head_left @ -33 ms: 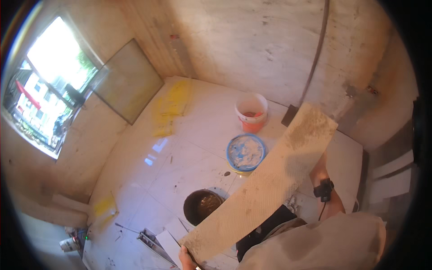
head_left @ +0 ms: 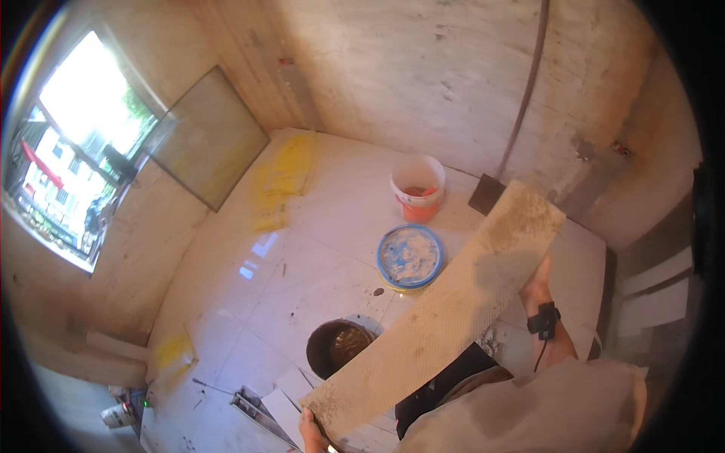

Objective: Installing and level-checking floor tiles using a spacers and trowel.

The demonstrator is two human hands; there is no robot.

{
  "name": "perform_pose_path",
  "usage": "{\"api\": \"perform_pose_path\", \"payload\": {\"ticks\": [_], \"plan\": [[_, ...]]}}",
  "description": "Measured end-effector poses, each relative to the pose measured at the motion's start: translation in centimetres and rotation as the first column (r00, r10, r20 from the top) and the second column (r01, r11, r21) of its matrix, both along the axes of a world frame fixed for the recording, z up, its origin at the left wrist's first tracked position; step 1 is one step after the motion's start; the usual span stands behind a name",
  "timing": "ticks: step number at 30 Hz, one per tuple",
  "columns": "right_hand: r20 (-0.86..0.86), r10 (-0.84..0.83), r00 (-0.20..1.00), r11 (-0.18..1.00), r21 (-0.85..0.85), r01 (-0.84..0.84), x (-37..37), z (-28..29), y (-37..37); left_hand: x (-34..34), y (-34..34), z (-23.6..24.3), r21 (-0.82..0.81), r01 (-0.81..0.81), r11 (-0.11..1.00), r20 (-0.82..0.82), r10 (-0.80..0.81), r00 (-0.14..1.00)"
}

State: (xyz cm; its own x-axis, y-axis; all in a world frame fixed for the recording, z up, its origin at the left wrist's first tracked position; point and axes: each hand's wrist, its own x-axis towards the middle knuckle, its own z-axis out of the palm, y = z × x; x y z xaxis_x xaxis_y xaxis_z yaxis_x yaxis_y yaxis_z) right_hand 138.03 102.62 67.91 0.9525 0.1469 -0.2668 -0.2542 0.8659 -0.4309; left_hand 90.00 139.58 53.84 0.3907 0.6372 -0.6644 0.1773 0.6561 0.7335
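Note:
I hold a long, narrow beige tile (head_left: 430, 325) slantwise in front of me, its fine-ribbed face showing. My left hand (head_left: 311, 434) is closed on the lower left end, the thumb lying over the edge. Near the far right end, my right hand (head_left: 538, 285) grips the long edge; its fingers are mostly hidden behind the tile. A black device (head_left: 543, 322) is strapped round that wrist. Brownish stains mark the tile's far end, and a grey patch, damp or shadow, lies nearer its middle. Partly behind the tile stands a dark bucket (head_left: 325, 349) with brown wet mix inside.
Beyond stand a lidded bucket with a blue rim (head_left: 410, 257) and a white-and-red bucket (head_left: 418, 189). A dark square plate (head_left: 486, 194) leans at the wall. A tile cutter (head_left: 253, 404) lies at lower left. A pane (head_left: 204, 140) stands by the window; yellow bags (head_left: 291, 166) lie below.
A grey patch now shows near the tile's middle. The room has shifted slightly left in view; both hands keep their grip.

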Motion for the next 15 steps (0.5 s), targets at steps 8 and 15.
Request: {"api": "perform_pose_path", "payload": {"ticks": [8, 15], "plan": [[-0.422, -0.512, 0.748, 0.650, -0.759, 0.017, 4.0, -17.2, -6.7, 16.0, 5.5, -5.1, 0.133, 0.277, 0.952, -0.345, -0.218, 0.913], [-0.586, -0.298, 0.754, 0.842, -0.533, -0.082, 13.1, -34.8, -8.0, 30.1, 10.3, -18.2, 0.194, 0.567, 0.800, -0.615, -0.352, 0.706]]}}
